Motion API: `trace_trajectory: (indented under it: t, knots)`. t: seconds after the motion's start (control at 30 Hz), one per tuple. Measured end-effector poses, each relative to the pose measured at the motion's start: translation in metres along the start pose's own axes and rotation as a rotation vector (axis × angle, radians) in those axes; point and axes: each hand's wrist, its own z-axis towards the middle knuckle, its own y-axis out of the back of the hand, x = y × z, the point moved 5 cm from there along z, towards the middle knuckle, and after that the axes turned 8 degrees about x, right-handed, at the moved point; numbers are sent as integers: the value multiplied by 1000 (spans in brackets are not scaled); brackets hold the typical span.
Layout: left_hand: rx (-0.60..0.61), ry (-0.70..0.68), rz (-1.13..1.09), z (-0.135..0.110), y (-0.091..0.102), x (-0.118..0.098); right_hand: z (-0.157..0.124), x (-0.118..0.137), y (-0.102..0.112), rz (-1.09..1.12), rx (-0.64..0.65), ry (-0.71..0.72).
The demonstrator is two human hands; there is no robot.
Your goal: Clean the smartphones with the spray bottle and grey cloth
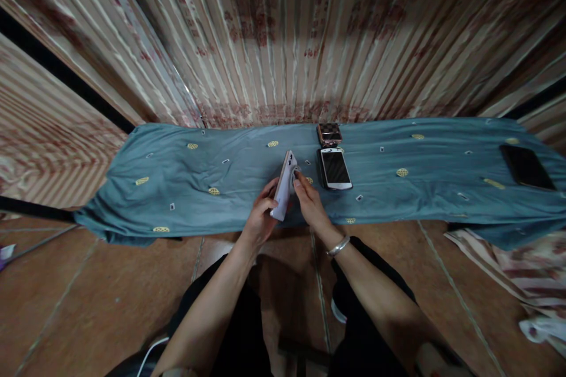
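A pale lavender smartphone (283,188) is tilted up on its edge above the blue cloth, its camera lenses showing near the upper end. My left hand (260,215) is closed around its lower left side, thumb on the near edge. At the phone's right side, my right hand (309,200) pinches a small pale grey piece (294,171), which looks like a bit of cloth, against the back of the phone; its exact kind is unclear. A silver bangle (338,246) circles my right wrist. Just right of my hands lies a white phone (336,166) with a dark screen.
Behind the white phone sits a small dark checkered case (329,133). Another black phone or tablet (526,166) lies at the far right. The patterned blue cloth (239,171) covers a long, narrow bench. A striped curtain (274,41) hangs directly behind it.
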Motion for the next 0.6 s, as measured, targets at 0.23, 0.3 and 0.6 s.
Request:
trace_trajectory:
  t: [0.23,0.3,0.6]
  knots:
    - [60,-33,17,4,-1,0,3,-9,-10,351,-7,-50]
    - [71,-38,19,5,-1,0,1,-7,-13,399,3,-51]
    - [13,-68,25,10,8,6,-13,14,-30,417,90,-72]
